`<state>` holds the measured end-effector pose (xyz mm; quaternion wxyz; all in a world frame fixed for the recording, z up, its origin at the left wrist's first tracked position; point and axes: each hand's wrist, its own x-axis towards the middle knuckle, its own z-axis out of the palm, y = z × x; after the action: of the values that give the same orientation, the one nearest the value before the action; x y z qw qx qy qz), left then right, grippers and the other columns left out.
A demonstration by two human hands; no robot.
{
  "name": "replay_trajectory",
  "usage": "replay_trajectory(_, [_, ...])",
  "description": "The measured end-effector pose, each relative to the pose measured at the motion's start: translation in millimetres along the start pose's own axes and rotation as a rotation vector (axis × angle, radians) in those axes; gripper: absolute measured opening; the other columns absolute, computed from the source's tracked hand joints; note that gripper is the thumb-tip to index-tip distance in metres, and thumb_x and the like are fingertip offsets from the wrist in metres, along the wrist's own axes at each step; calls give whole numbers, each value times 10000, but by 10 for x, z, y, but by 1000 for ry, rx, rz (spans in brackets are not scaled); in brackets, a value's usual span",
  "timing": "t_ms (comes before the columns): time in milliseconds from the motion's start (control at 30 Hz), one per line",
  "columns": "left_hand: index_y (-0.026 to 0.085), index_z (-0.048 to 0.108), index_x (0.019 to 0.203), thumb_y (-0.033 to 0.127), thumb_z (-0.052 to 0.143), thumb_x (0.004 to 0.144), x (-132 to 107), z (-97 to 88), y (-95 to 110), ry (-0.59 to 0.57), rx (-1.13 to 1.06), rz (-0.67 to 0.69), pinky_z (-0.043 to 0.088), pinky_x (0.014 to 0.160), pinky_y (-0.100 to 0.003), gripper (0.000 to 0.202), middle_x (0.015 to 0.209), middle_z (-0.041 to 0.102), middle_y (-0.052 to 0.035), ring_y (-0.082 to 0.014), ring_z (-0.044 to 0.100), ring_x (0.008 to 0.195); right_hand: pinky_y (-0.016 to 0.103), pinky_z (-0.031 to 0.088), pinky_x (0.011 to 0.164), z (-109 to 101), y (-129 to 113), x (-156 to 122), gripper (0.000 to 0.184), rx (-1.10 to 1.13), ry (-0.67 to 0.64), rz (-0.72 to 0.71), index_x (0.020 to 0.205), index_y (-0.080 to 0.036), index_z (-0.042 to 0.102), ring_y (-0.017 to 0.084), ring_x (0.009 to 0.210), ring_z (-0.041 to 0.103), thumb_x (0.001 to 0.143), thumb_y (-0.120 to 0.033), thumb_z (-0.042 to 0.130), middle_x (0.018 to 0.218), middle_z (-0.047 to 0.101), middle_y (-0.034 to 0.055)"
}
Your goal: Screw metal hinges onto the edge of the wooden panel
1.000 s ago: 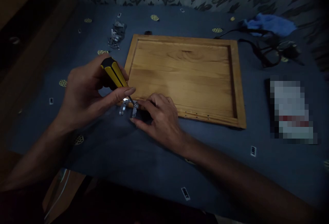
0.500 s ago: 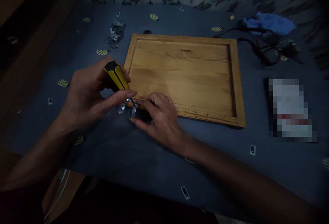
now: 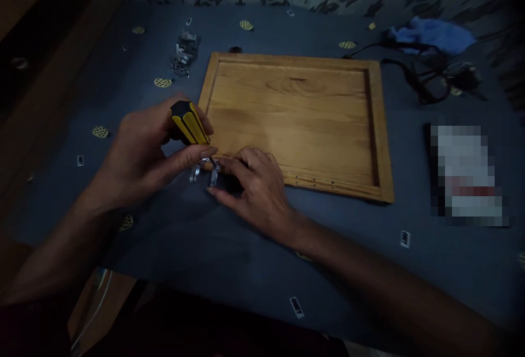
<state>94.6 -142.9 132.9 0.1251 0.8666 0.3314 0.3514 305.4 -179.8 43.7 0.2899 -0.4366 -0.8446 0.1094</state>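
My left hand is closed around a screwdriver with a yellow and black handle. The tool leans, its shaft running down to a small shiny metal fitting with two arms that stick out toward me. That fitting sits at the front left edge of a framed wooden panel. My right hand pinches the fitting between index finger and thumb, its other fingers curled against the panel's front edge. The screwdriver's tip is hard to make out against the metal.
Behind the panel's left corner lies a cluster of metal fittings. At the right are black-framed glasses, a blue cloth and a pixelated flat object. Small dark holes mark the panel's front rail. A patterned wall rises behind.
The screwdriver handle has shifted very slightly right and down with my left hand. The right hand keeps its place at the fitting, and the panel looks unmoved.
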Motion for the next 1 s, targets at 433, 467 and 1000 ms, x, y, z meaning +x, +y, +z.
replay_trajectory(433, [241, 672, 1067, 262, 668, 1021, 7, -76, -8, -141, 4, 59, 582, 697, -296, 51, 976, 701, -4, -157, 698, 834, 397, 421, 804, 16, 5, -5, 395, 16, 7, 2, 1198, -168, 736, 266, 916, 577, 973, -492, 714, 996, 667, 88])
replay_trajectory(467, [237, 672, 1065, 256, 680, 1012, 4, -72, -2, -125, -3, 54, 581, 696, -295, 57, 969, 703, -4, -155, 699, 829, 395, 422, 800, 12, 5, -5, 394, 19, 13, -2, 1194, -162, 737, 265, 914, 579, 971, -486, 721, 995, 670, 89])
replay_trajectory(1000, [231, 703, 1013, 304, 794, 922, -15, -48, 33, 75, -41, -92, 503, 593, -279, 148, 855, 673, 15, -142, 671, 744, 388, 425, 818, -2, 3, -1, 400, 25, 12, -2, 1222, -163, 738, 261, 926, 590, 977, -478, 716, 1002, 682, 88])
